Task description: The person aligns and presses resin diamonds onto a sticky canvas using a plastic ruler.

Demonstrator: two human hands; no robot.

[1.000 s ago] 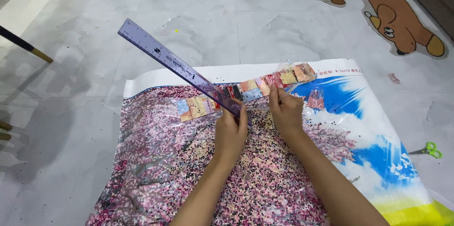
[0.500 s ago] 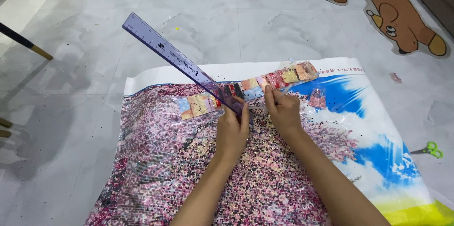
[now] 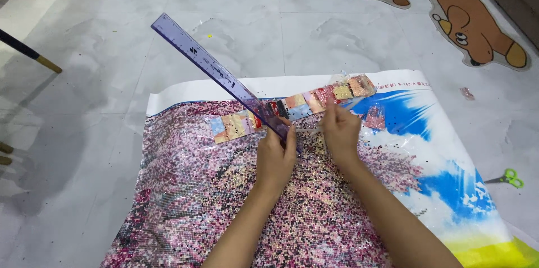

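Observation:
A large bead-mosaic canvas (image 3: 202,200) of pink blossom and blue sky lies on the floor. My left hand (image 3: 276,156) grips the near end of a long purple transparent ruler (image 3: 216,71), which slants up and away to the left above the canvas. My right hand (image 3: 339,130) rests beside it, fingers pinched on a thin clear film or small item I cannot make out. Across the canvas top, just beyond both hands, lies a row of small coloured bead packets (image 3: 314,99).
Pale marble-patterned floor (image 3: 269,26) surrounds the canvas. Cartoon animal floor stickers (image 3: 460,15) sit at the far right. Green-handled scissors (image 3: 508,177) lie at the right edge. A dark stick with a tan tip (image 3: 28,52) pokes in from the left.
The ruler's far end has swung slightly right and its angle steepened. My right hand has shifted a little nearer the left hand; the canvas has not moved.

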